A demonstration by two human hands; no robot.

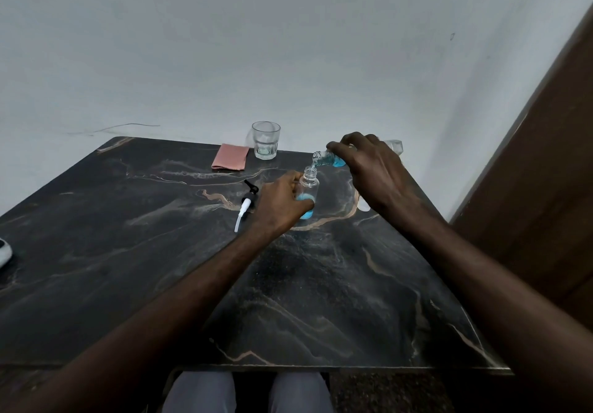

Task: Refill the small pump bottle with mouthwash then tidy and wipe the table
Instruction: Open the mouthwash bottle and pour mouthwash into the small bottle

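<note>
Left hand (282, 202): wrapped around the small pump bottle (308, 193), fingers curled close on its left side and lower body, thumb tip across the front near the liquid line. Grip is tight to the plastic; no gap seen between fingers and bottle.

Right hand (373, 172): closed over the mouthwash bottle (333, 158), fingers bent down across its top, knuckles toward the camera. How the thumb sits cannot be told; it is hidden under the hand.

Small pump bottle: upright on the table (160, 252), right of centre toward the far edge. Neck open, no pump fitted. Clear body, blue liquid in the lower part only.

Mouthwash bottle: tipped almost level, mouth pointing left and slightly down, directly above the small bottle's neck. Blue liquid lies in its lower side near the neck. A thin stream runs from its mouth into the open neck below. Its clear base shows beyond the right hand.

Pump head (247, 201): lying flat on the table just left of the left hand, black top toward the far side, white tube toward the near side. Not touched.

Pink cloth (230, 156): folded, flat, near the far edge, just left of the glass.

Glass (265, 140): upright at the far edge, apart from both hands.

White object (364, 204): partly hidden under the right wrist; identity cannot be told.
</note>
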